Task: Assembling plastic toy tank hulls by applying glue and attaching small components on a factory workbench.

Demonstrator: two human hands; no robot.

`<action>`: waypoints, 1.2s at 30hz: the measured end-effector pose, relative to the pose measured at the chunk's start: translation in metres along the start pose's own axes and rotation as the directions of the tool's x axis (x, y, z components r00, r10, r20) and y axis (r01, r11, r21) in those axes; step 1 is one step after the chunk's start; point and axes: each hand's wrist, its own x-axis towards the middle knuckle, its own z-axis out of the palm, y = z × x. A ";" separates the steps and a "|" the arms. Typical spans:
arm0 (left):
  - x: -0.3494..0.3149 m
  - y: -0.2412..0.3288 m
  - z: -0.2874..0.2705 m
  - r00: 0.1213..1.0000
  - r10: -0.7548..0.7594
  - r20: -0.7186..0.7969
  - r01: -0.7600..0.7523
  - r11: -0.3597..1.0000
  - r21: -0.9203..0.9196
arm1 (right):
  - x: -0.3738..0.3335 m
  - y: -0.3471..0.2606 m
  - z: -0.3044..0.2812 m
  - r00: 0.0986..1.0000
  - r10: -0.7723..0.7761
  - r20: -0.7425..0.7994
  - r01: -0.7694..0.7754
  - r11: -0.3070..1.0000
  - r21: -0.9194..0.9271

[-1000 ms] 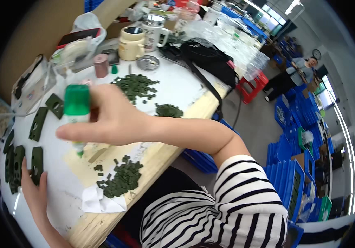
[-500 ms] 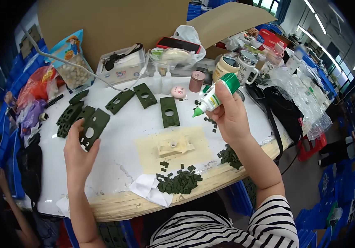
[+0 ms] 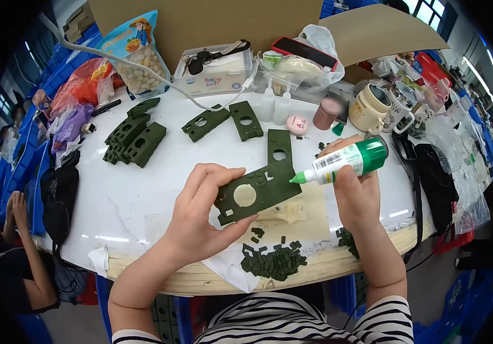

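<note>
My left hand (image 3: 200, 212) grips one end of a dark green plastic plate (image 3: 266, 192), which has a large round hole and a few small cutouts. The plate is held tilted above the table. My right hand (image 3: 358, 198) is wrapped round a white and green glue bottle (image 3: 344, 162). Its green nozzle points left, at the plate's right end; I cannot tell if they touch. Behind the held plate lies a similar green plate (image 3: 279, 143), partly covered. Below, a cream-coloured block (image 3: 286, 213) is mostly hidden by the held plate.
Small green pieces (image 3: 272, 261) are heaped at the table's wooden front edge, beside a white cloth (image 3: 232, 274). Stacked green plates (image 3: 135, 137) lie at the left. White squeeze bottles (image 3: 275, 106), a pinkish tin (image 3: 328, 112) and mugs (image 3: 370, 106) stand at the back. Another person's hands (image 3: 17, 209) show far left.
My left hand has brought the green plate from the left stack to the middle. The glue bottle has turned more level, its nozzle now at the plate's end. The view has shifted left.
</note>
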 end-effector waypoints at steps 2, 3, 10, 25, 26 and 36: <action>-0.002 0.001 0.002 1.000 -0.001 0.016 0.001 1.000 -0.004 | 0.001 0.004 0.000 0.995 -0.040 0.097 0.042 0.999 -0.025; -0.001 0.001 0.003 1.000 0.015 0.012 -0.015 1.000 -0.004 | 0.000 0.004 0.003 0.995 0.006 0.100 -0.009 1.000 0.026; -0.003 -0.009 0.005 0.997 0.077 0.006 -0.077 0.997 0.015 | -0.002 0.014 0.011 0.995 0.080 0.060 -0.084 0.995 0.060; -0.005 -0.008 0.009 0.994 0.113 0.007 -0.113 0.994 0.009 | -0.006 0.009 0.014 0.998 0.014 0.054 -0.013 1.000 -0.009; -0.005 -0.009 0.009 0.993 0.120 0.006 -0.120 0.993 0.015 | -0.006 0.009 0.014 0.998 0.016 0.057 -0.014 1.000 -0.024; -0.005 -0.010 0.010 0.988 0.151 -0.011 -0.151 0.988 0.040 | -0.008 0.013 0.013 0.999 -0.019 0.036 0.021 0.998 -0.056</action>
